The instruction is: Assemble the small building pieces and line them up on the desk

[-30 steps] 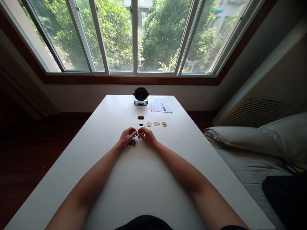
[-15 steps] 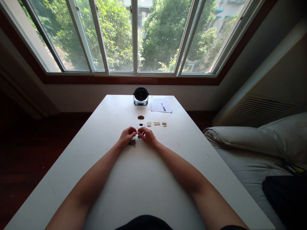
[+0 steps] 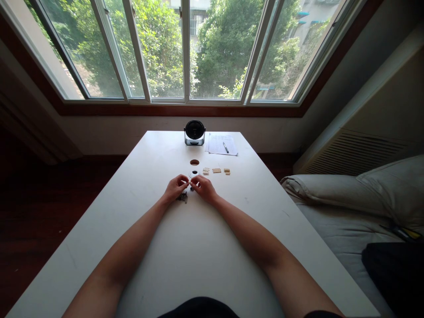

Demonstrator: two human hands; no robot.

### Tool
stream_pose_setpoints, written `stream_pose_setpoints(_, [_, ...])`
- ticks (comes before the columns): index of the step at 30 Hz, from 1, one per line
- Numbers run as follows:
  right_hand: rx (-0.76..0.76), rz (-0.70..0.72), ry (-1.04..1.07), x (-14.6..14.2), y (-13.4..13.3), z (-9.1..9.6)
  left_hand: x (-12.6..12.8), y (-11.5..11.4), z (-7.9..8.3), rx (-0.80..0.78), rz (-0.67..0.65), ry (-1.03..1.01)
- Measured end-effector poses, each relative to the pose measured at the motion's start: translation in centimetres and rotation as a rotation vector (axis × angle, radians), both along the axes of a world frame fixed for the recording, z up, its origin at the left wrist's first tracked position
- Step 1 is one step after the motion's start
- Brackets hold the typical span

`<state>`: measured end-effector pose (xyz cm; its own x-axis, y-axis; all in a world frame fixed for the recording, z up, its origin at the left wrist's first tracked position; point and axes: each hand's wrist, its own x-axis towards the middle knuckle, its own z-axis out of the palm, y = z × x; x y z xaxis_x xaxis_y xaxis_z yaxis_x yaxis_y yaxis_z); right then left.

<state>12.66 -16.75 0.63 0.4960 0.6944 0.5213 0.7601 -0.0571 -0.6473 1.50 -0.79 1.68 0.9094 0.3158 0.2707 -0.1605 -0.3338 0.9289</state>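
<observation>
- Fingertips of the left hand (image 3: 175,189) and the right hand (image 3: 205,188) meet over the middle of the white table (image 3: 185,256). Each hand is pinched closed on the same small piece (image 3: 191,187), held just above the tabletop.
- Most of the small piece is hidden by the fingers, so its shape cannot be told.
- It looks light, hard and stiff, probably plastic. It seems too tiny for a full grip and likely to slip, so it is best held by its edges between thumb and forefinger tips.
- A dark pile of bits (image 3: 182,197) lies just beside the left hand, under its curled fingers. Whether they touch cannot be told.
- A white ring (image 3: 194,173) with a dark centre sits just beyond the fingertips. Farther on is a brown round spot (image 3: 194,162), which could be a hole or a disc.
- Three tan studded plates (image 3: 216,170) lie in a row beyond the right hand, near it but apart.
- At the far edge stand a small fan (image 3: 194,132) and a sheet of paper (image 3: 217,143) with a pen (image 3: 225,147) on it, well apart from the hands.
- A pillow (image 3: 364,194) lies to the right, off the table.
- Nothing blocks the hands. The pile and the ring are the closest things, and a careless wrist could scatter them.
</observation>
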Motion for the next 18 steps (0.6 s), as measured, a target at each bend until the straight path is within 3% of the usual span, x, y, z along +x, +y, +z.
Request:
stream_pose_setpoints(10, [0.022, -0.075, -0.062, 1.0, -0.1, 0.0, -0.1, -0.1, 0.0, 0.039, 0.045, 0.013])
stream_pose_setpoints(14, [0.081, -0.274, -0.071, 4.0, -0.3, 0.4, 0.1, 0.0, -0.3, 0.049, 0.062, 0.034])
stream_pose_setpoints(18, [-0.034, -0.487, -0.085, 7.8, -0.6, 0.4, 0.1, 0.0, -0.4, 0.033, 0.068, 0.045])
